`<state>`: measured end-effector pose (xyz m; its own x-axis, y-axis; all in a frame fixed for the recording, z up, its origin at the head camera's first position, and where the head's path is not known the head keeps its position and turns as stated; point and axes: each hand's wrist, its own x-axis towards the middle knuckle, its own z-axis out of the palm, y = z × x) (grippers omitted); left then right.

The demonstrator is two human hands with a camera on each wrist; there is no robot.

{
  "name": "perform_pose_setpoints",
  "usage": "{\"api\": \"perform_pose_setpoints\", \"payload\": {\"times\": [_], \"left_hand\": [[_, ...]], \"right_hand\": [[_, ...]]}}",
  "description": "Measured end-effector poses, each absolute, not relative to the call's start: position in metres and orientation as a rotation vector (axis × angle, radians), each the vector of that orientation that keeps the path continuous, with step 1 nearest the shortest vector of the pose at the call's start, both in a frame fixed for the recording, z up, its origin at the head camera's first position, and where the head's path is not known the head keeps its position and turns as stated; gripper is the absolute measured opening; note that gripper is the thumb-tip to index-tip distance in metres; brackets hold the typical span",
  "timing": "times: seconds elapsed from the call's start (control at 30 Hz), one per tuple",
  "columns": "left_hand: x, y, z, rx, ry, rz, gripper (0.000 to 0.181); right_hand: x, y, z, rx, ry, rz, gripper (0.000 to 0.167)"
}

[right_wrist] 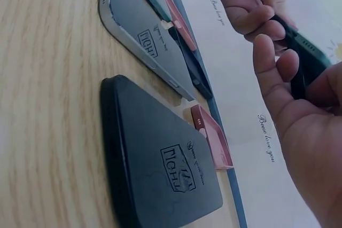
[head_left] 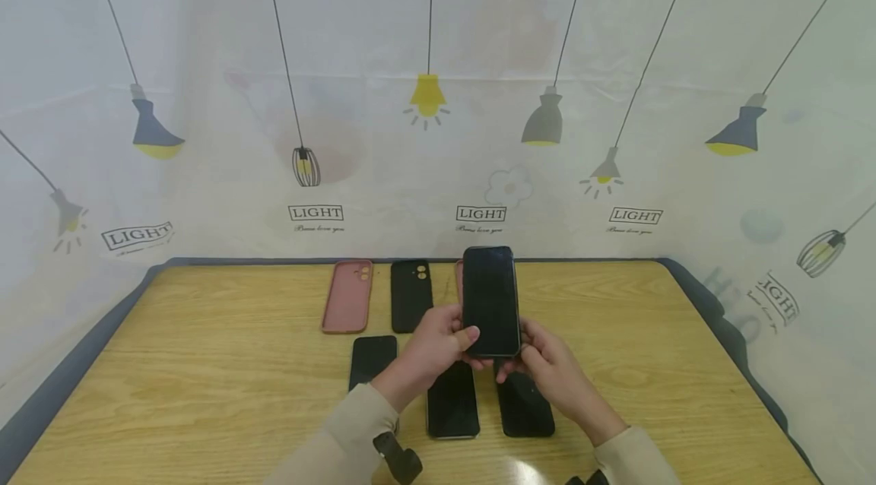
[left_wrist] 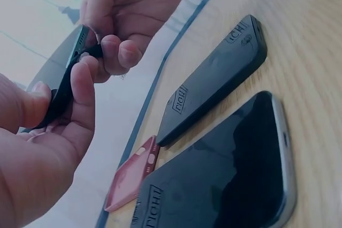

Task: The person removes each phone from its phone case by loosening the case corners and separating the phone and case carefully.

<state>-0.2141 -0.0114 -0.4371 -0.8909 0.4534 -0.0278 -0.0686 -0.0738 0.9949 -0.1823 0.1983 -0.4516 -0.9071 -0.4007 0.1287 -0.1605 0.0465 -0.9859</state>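
Observation:
A phone (head_left: 490, 301) with a dark screen is held up above the table between both hands. My left hand (head_left: 434, 340) grips its left lower side, thumb on the front and fingers behind. At the lower right corner, my right hand (head_left: 553, 367) pinches the edge of a black phone case (left_wrist: 63, 97). The wrist views show this case around part of the phone's edge; a greenish side (right_wrist: 310, 46) of the phone is bare beside it. How far the case covers the back is hidden.
Below the hands lie a left phone (head_left: 372, 357), a silver-edged middle phone (head_left: 453, 405) and a black-edged right phone (head_left: 528, 410). Along the table's (head_left: 205, 363) back edge are a pink case (head_left: 347, 299), a black case (head_left: 411, 295) and another pink case (right_wrist: 214, 140), partly hidden in the head view.

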Motion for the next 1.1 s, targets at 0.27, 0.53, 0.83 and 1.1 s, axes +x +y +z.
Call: {"api": "perform_pose_setpoints", "payload": {"times": [0.27,0.53,0.83,1.1], "left_hand": [[-0.215,-0.013,-0.442,0.346,1.713,2.073,0.028],[-0.216,-0.012,-0.445,0.287,1.715,2.077,0.024],[-0.214,-0.011,-0.444,0.298,1.798,2.039,0.024],[-0.212,-0.01,-0.446,0.315,1.919,1.967,0.024]], "right_hand": [[-0.183,0.201,-0.458,-0.66,2.1,-1.982,0.046],[-0.18,0.203,-0.459,-0.558,2.404,-2.008,0.029],[-0.18,0.198,-0.456,-0.614,2.609,-1.934,0.027],[-0.177,0.199,-0.449,-0.502,2.652,-1.776,0.02]]}}
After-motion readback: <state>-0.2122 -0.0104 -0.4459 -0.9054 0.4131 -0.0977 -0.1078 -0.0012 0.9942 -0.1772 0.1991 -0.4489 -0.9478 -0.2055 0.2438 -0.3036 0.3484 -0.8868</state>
